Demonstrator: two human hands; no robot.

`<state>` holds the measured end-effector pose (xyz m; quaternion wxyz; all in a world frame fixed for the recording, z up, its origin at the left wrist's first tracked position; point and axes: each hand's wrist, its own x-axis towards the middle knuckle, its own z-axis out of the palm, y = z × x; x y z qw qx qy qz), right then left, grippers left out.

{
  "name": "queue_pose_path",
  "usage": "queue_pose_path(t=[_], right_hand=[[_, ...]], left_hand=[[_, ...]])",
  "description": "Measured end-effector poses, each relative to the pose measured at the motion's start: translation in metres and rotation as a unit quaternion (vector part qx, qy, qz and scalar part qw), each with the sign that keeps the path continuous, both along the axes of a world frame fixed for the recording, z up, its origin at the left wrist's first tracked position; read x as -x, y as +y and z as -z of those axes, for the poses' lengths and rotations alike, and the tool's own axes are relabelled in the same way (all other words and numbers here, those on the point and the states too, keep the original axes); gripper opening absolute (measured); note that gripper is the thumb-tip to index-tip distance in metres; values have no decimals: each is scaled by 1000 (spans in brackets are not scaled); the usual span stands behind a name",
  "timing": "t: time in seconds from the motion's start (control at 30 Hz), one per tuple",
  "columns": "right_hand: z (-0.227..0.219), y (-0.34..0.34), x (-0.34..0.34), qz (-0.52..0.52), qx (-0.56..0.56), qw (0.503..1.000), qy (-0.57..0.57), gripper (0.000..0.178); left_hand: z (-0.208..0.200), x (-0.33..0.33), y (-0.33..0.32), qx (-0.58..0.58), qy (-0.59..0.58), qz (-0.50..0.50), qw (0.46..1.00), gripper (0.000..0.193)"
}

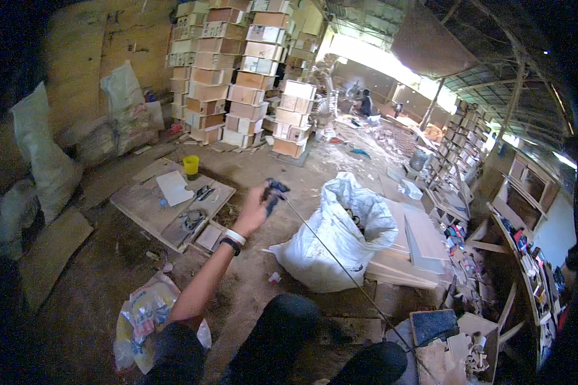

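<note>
My left hand [257,206] is raised in front of me, its fingers closed around a small dark blue-black object [277,187]. The object's exact kind is too blurred to make out. A thin dark cord or rod [340,266] stretches straight from it toward the lower right, passing in front of a white woven sack [321,256]. That sack stands open at the top, with some dark contents just showing. A white band and a dark band circle my left wrist. My right hand does not show.
A low board [148,215] at left bears white paper, tools and a yellow cup [191,165]. A plastic bag [144,314] lies by my left arm. Stacked wooden boxes [245,96] rise behind. Flat panels [424,240] and scrap-filled trays [488,327] lie right. Someone [366,104] is far back.
</note>
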<state>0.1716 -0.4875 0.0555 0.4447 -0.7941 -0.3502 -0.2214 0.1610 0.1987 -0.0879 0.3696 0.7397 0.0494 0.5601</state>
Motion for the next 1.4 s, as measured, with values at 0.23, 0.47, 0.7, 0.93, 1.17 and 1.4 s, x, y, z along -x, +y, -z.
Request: queue_pose_path(t=[0.23, 0.47, 0.7, 0.93, 1.17, 1.4], right_hand=[[21, 97, -43, -6, 5, 998, 63, 33], [96, 200, -88, -132, -33, 957, 258, 25], [165, 276, -213, -338, 196, 874, 288, 33], [92, 459, -174, -397, 105, 912, -6, 45], [94, 495, -164, -465, -19, 869, 168, 29], [97, 467, -291, -343, -44, 934, 92, 21]], left_hand=[[12, 26, -46, -8, 91, -313, 945, 25], [4, 34, -62, 45, 116, -318, 940, 18], [3, 27, -61, -43, 186, -358, 914, 12], [25, -76, -124, -252, 164, -245, 922, 11], [40, 4, -145, -246, 211, -5, 946, 52], [166, 239, -211, 197, 278, -333, 879, 24]])
